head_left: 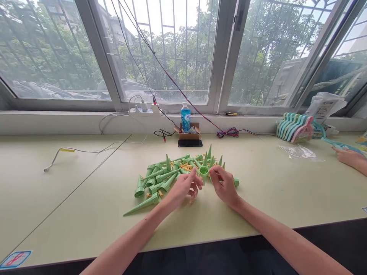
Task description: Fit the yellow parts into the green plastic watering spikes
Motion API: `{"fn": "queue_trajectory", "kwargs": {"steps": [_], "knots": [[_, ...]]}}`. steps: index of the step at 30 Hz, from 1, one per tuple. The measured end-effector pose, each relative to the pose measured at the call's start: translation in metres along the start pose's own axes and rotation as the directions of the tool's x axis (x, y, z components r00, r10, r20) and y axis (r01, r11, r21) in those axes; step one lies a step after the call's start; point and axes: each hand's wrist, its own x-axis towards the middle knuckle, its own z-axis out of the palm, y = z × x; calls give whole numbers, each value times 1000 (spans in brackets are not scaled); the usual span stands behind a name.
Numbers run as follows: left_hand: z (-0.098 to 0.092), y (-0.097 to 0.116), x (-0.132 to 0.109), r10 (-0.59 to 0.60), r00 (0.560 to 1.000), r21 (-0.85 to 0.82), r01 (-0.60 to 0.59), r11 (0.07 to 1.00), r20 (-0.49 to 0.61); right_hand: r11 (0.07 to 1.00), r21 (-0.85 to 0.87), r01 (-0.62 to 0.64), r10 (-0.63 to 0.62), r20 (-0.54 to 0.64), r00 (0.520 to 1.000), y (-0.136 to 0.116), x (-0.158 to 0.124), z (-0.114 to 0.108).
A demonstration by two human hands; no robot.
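Note:
A green plastic spike [203, 171] with a round, hollow cup end stands between my hands, mouth turned up towards me and its taper downward. The thumb and fingers of my right hand [224, 185] are pinched together at the right of its rim; their exact contact is partly hidden. Left of the cup, my left hand [187, 186] has its thumb apart from loosely curled fingers, close to the spike with nothing plainly held. Behind both hands spreads a pile of similar green spikes [160, 177], with small orange-yellow pieces [187, 167] among them. One spike [142, 204] lies nearer me.
A phone [190, 143] lies before a small cardboard box [189, 135] and blue bottle [185, 118]. Cables [228, 132] run along the window side. At right are coloured hangers [295, 128], a clear plastic bag [301, 152] and another person's hand [348, 156].

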Motion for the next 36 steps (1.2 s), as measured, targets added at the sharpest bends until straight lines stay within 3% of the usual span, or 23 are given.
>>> {"fn": "queue_trajectory", "kwargs": {"steps": [4,7,15,19,22,26,31,36], "knots": [[-3,-4,0,-115,988,-100,125,987,98,997,-42,71,-68,58,996,-4,-1,0],[-3,-6,0,-137,983,-129,152,980,120,992,-72,102,-96,79,992,-6,0,-1],[0,1,-3,-70,992,-113,82,990,108,994,-53,93,-88,89,992,-4,0,-2],[-1,3,-4,-46,993,1,46,999,111,997,-53,53,-48,95,994,-4,1,-2],[-1,1,-4,-33,999,108,30,994,31,998,-50,23,-18,98,995,-2,1,-1],[-1,-3,-5,118,992,294,-104,950,-32,1000,-19,-24,26,113,993,1,1,0],[-1,-11,-3,384,923,511,-313,801,-36,995,19,-95,92,131,987,2,2,1],[1,-14,0,447,894,575,-343,742,-43,993,21,-114,111,106,988,2,2,2]]}}
